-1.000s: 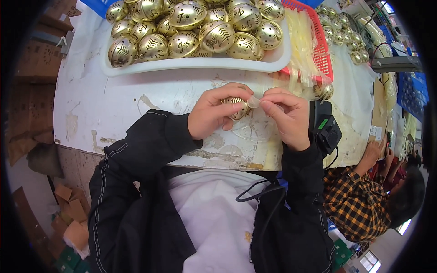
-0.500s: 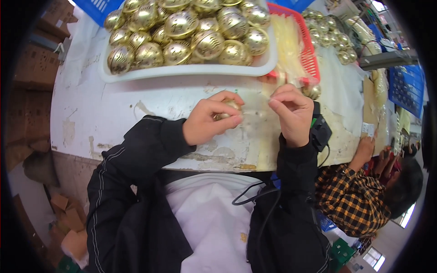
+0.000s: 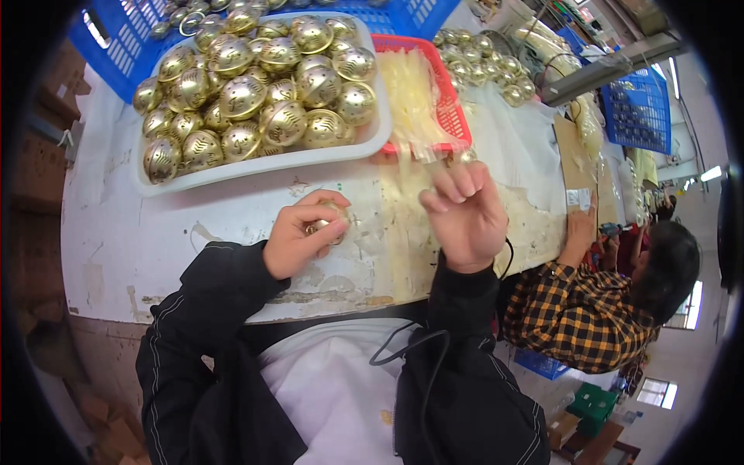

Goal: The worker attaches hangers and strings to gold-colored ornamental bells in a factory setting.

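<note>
My left hand (image 3: 301,235) is closed around a gold metal ball (image 3: 335,211), just above the white tabletop (image 3: 256,225); the fingers hide much of the ball. To its right, my right hand (image 3: 469,221) is raised with loosely curled fingers, the thumb apart from the others, and I make out nothing in it. Its fingertips are slightly blurred. They are close to the near end of a pile of pale yellow plastic strips or bags (image 3: 408,93) in a red basket (image 3: 453,116). Many gold balls with cut-out patterns (image 3: 242,97) fill a white tray (image 3: 263,170) beyond my left hand.
Behind the tray stands a blue crate (image 3: 108,62) with more balls. Other gold balls (image 3: 484,66) lie on the table at the far right. A co-worker in a checked shirt (image 3: 589,310) sits to the right, near another blue crate (image 3: 637,112). A dark cable (image 3: 411,356) hangs by my jacket.
The whole view has shifted, bringing more of the tray and red basket in. My right hand's pinched fingers have loosened and the hand is turned toward the basket. My left hand still holds the ball.
</note>
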Action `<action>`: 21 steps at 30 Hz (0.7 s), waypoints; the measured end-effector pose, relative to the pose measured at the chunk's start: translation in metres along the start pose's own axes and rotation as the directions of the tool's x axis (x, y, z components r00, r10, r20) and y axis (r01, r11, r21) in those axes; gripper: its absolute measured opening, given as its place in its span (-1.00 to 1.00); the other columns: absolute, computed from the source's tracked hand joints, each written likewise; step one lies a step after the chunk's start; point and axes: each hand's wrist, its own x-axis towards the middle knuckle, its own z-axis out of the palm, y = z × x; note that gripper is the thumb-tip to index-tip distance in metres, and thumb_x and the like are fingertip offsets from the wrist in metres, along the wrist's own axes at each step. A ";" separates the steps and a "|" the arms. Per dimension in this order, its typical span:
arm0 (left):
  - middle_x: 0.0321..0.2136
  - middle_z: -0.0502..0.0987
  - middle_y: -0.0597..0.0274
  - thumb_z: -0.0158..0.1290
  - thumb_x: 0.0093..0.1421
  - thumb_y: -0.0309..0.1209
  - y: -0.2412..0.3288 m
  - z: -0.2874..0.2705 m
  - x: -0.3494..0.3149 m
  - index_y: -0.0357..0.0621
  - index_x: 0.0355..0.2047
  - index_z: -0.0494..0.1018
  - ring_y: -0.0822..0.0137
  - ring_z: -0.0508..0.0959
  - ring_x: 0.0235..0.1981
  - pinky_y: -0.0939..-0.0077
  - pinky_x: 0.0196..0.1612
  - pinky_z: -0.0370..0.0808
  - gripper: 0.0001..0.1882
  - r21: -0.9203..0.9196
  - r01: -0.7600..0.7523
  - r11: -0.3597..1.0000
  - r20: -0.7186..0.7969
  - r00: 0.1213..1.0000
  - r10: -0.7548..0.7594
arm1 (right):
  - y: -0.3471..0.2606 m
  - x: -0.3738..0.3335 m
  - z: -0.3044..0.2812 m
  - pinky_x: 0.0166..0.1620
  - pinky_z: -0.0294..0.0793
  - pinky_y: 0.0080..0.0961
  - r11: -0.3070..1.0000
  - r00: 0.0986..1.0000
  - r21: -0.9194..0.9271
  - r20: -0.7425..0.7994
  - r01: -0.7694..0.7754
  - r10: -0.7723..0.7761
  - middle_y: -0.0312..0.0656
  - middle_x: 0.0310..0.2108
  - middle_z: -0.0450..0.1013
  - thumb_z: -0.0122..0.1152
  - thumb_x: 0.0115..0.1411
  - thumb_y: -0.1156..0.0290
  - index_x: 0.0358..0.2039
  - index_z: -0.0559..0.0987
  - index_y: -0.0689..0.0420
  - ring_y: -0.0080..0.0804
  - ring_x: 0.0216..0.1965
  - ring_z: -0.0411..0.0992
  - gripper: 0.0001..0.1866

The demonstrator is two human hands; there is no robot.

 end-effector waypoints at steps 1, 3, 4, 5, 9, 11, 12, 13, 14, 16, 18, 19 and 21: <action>0.05 0.37 0.13 0.03 0.32 -0.51 0.000 0.000 0.001 -0.30 -0.30 0.54 0.59 0.38 -0.58 0.69 -0.52 0.38 -0.88 -0.002 0.002 1.000 0.013 1.000 -0.002 | 0.005 -0.002 0.002 -0.22 0.17 -0.49 0.977 0.997 0.198 0.050 -0.073 0.064 -0.42 -0.43 0.21 -0.20 0.47 0.28 -0.38 0.30 0.01 -0.56 -0.33 0.14 -0.76; 0.05 0.37 0.13 0.03 0.32 -0.50 -0.001 0.000 0.003 -0.31 -0.31 0.54 0.59 0.38 -0.57 0.69 -0.52 0.36 -0.87 -0.003 0.012 1.000 -0.009 1.000 -0.012 | 0.010 -0.005 0.004 -0.23 0.18 -0.50 0.957 0.992 0.272 0.100 -0.103 0.079 -0.44 -0.43 0.22 -0.19 0.47 0.28 -0.40 0.29 0.00 -0.56 -0.34 0.14 -0.76; 0.05 0.37 0.13 0.03 0.32 -0.50 -0.001 0.001 0.003 -0.31 -0.31 0.54 0.59 0.38 -0.57 0.69 -0.52 0.36 -0.87 0.003 0.017 1.000 -0.010 1.000 -0.017 | 0.012 -0.005 0.006 -0.23 0.17 -0.51 0.947 0.987 0.301 0.148 -0.108 0.065 -0.44 -0.43 0.22 -0.18 0.47 0.28 -0.40 0.30 0.00 -0.56 -0.35 0.14 -0.76; 0.05 0.38 0.13 0.02 0.33 -0.50 -0.001 0.000 0.002 -0.31 -0.30 0.54 0.59 0.38 -0.57 0.69 -0.53 0.36 -0.87 0.004 0.004 1.000 -0.007 1.000 -0.004 | 0.013 -0.006 0.008 -0.23 0.17 -0.52 0.937 0.979 0.330 0.197 -0.114 0.050 -0.44 -0.43 0.22 -0.18 0.47 0.29 -0.39 0.30 0.00 -0.56 -0.36 0.13 -0.76; 0.05 0.38 0.13 0.02 0.33 -0.51 -0.001 0.000 0.001 -0.31 -0.28 0.55 0.58 0.38 -0.57 0.69 -0.53 0.35 -0.87 0.021 -0.009 1.000 -0.003 1.000 0.009 | 0.015 -0.008 0.011 -0.24 0.17 -0.53 0.950 0.976 0.289 0.212 -0.116 0.054 -0.43 -0.43 0.23 -0.17 0.46 0.30 -0.39 0.30 0.01 -0.56 -0.35 0.13 -0.77; 0.05 0.37 0.13 0.02 0.33 -0.51 -0.003 0.000 0.001 -0.32 -0.28 0.54 0.58 0.38 -0.57 0.69 -0.53 0.35 -0.86 0.012 -0.013 1.000 -0.002 1.000 0.013 | 0.015 -0.009 0.010 -0.24 0.17 -0.53 0.961 0.970 0.250 0.235 -0.119 0.059 -0.41 -0.43 0.22 -0.17 0.46 0.29 -0.39 0.30 0.02 -0.57 -0.35 0.12 -0.77; 0.05 0.37 0.13 0.02 0.33 -0.51 -0.003 -0.001 0.000 -0.32 -0.29 0.54 0.57 0.38 -0.56 0.69 -0.53 0.35 -0.86 0.003 -0.016 1.000 -0.003 1.000 0.016 | 0.015 -0.010 0.011 -0.24 0.17 -0.53 0.960 0.970 0.252 0.236 -0.120 0.059 -0.41 -0.43 0.22 -0.17 0.46 0.29 -0.39 0.30 0.02 -0.57 -0.35 0.12 -0.77; 0.05 0.37 0.13 0.02 0.33 -0.51 -0.003 0.000 -0.001 -0.32 -0.29 0.54 0.57 0.38 -0.56 0.69 -0.53 0.35 -0.86 0.003 -0.015 1.000 -0.008 1.000 0.015 | 0.016 -0.010 0.012 -0.25 0.18 -0.52 0.963 0.975 0.245 0.212 -0.111 0.059 -0.40 -0.44 0.23 -0.16 0.46 0.30 -0.39 0.30 0.02 -0.56 -0.36 0.13 -0.77; 0.05 0.37 0.13 0.02 0.33 -0.51 -0.003 0.000 -0.002 -0.33 -0.30 0.54 0.57 0.38 -0.56 0.69 -0.53 0.35 -0.86 -0.013 -0.013 1.000 -0.021 1.000 0.013 | 0.017 -0.010 0.013 -0.27 0.19 -0.50 0.966 0.980 0.238 0.189 -0.105 0.060 -0.39 -0.44 0.24 -0.15 0.45 0.31 -0.40 0.30 0.03 -0.56 -0.38 0.13 -0.77; 0.06 0.36 0.13 0.02 0.33 -0.51 -0.004 0.001 -0.001 -0.34 -0.31 0.53 0.57 0.38 -0.55 0.69 -0.53 0.35 -0.86 -0.027 -0.004 1.000 -0.043 0.999 0.003 | 0.019 -0.009 0.010 -0.27 0.22 -0.49 0.998 0.990 -0.065 0.138 -0.012 0.021 -0.38 -0.44 0.28 -0.07 0.42 0.34 -0.38 0.33 0.05 -0.54 -0.38 0.17 -0.81; 0.04 0.39 0.07 0.07 0.31 -0.50 -0.009 -0.002 -0.001 -0.34 -0.26 0.55 0.58 0.41 -0.59 0.69 -0.53 0.35 -0.87 -0.059 -0.080 0.995 -0.051 0.996 0.077 | 0.024 -0.018 -0.008 -0.23 0.38 -0.37 0.574 0.996 -0.815 0.043 0.078 -0.075 -0.23 -0.36 0.45 0.21 0.22 0.50 -0.36 0.43 0.17 -0.33 -0.31 0.36 -0.89; 0.06 0.38 0.06 0.07 0.30 -0.52 -0.009 -0.001 0.001 -0.34 -0.26 0.55 0.59 0.41 -0.58 0.70 -0.51 0.35 -0.88 -0.036 -0.102 0.994 -0.086 0.991 0.098 | 0.028 -0.018 -0.010 -0.23 0.38 -0.37 0.583 0.997 -0.809 0.039 0.070 -0.065 -0.23 -0.36 0.45 0.21 0.22 0.50 -0.36 0.43 0.17 -0.33 -0.31 0.36 -0.89; 0.07 0.35 0.05 0.04 0.32 -0.53 -0.008 -0.002 0.000 -0.35 -0.27 0.54 0.58 0.39 -0.54 0.69 -0.50 0.36 -0.88 -0.005 -0.156 0.988 -0.109 0.982 0.154 | 0.036 -0.018 -0.012 -0.11 0.44 -0.30 -0.268 0.974 -0.938 0.228 0.221 0.005 -0.08 -0.27 0.49 0.29 0.08 0.58 -0.31 0.50 0.24 -0.12 -0.18 0.45 -0.83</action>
